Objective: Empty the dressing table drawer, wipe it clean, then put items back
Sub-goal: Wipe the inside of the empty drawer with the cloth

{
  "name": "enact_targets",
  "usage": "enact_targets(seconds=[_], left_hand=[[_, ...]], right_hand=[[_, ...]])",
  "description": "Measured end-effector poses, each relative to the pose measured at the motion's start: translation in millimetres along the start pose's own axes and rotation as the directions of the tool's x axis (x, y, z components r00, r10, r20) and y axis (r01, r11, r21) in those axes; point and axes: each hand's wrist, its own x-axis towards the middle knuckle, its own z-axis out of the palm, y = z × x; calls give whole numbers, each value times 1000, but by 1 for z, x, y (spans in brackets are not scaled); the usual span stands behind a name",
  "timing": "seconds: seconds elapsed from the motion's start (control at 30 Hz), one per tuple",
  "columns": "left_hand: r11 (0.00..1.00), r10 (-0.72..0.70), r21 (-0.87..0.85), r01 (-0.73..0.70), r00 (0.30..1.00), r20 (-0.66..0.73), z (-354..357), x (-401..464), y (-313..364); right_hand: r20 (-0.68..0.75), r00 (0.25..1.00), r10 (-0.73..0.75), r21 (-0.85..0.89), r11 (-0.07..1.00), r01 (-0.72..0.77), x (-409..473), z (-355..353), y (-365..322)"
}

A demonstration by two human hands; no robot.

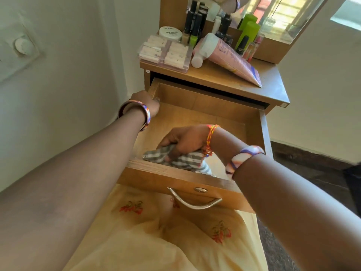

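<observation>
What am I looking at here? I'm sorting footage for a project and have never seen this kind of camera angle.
The camera sits on a person's head and looks down, so both forearms reach in from the bottom. There is no machine. The drawer of a wooden dressing table is pulled out and looks bare inside. The right hand presses a grey striped cloth into its near corner, wiping. The left hand grips the drawer's left side wall. On the tabletop stand cosmetics: a pink tube, a white jar, a clear plastic box and dark bottles.
</observation>
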Motion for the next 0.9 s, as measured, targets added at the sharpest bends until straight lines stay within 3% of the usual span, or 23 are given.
enact_targets(seconds=[0.13, 0.23, 0.37, 0.43, 0.63, 0.73, 0.9], left_hand=[[1000, -4, -3, 4, 1000, -5, -1, 2, -1], [1000, -4, -19, 4, 1000, 1, 1, 0, -2], [1000, 4, -20, -4, 1000, 14, 1, -2, -2], [1000, 5, -14, -4, 1000, 14, 0, -3, -2], [1000, -1, -9, 1, 1000, 10, -1, -2, -1], [1000, -4, -12, 4, 1000, 2, -2, -4, 1], [999, -15, -37, 16, 1000, 26, -2, -4, 0]], right_hand=[[-26, 994, -110, -35, 993, 109, 23, 3, -22], [77, 995, -71, 178, 982, 56, -5, 3, 10], [147, 989, 10, 145, 989, -32, -52, -3, 71], [152, 988, 40, 222, 972, -74, -65, -2, 85], [-102, 982, -157, 147, 974, 171, -20, 10, 22], [-190, 967, -167, 93, 978, 187, 8, 13, -18], [-27, 994, -106, 143, 984, 109, -12, 6, 18]])
